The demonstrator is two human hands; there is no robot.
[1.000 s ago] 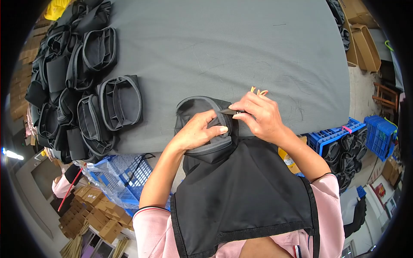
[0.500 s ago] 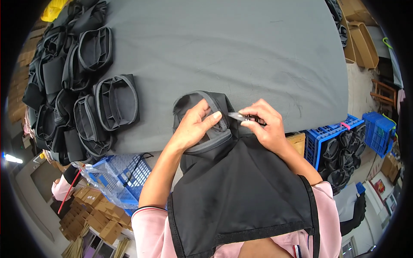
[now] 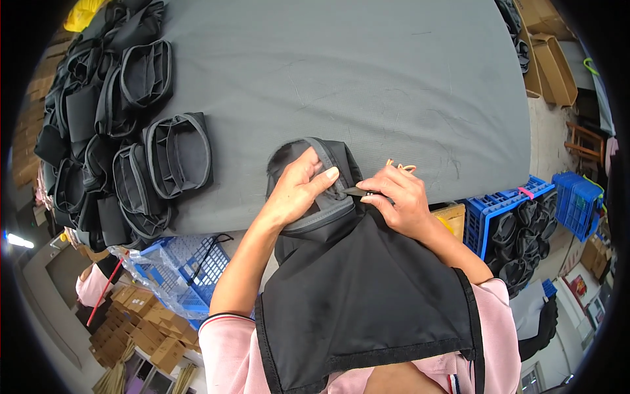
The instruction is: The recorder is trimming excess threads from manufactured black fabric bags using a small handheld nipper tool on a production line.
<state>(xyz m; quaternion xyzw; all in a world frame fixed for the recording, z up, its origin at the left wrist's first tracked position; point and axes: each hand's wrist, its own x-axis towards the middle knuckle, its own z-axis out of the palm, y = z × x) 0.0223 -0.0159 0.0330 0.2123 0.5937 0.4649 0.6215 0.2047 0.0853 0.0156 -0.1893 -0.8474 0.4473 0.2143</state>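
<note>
At the near edge of the table, my left hand (image 3: 295, 192) is closed on a black fabric zip pouch (image 3: 319, 218). The fingers reach inside its opening, and the thumb presses on the rim. My right hand (image 3: 401, 197) grips a small pair of thread snips (image 3: 355, 192), its dark pointed blades touching the pouch's rim near the zip. Most of the snips' handle is hidden by my fingers. Orange-yellow loops (image 3: 400, 165) stick up behind the right hand. A black apron (image 3: 374, 295) covers my front, just below the pouch.
Similar black pouches (image 3: 179, 156) lie heaped along the left of the grey-covered table (image 3: 367, 72). Blue plastic crates stand below the table, one (image 3: 190, 272) at left and another (image 3: 479, 226) at right, the latter beside more pouches. Cardboard boxes (image 3: 141, 328) are stacked at lower left.
My right hand has moved slightly left and down, turning so the snips' tip comes against the pouch rim. The orange-yellow loops have come into view. My left hand keeps nearly the same hold.
</note>
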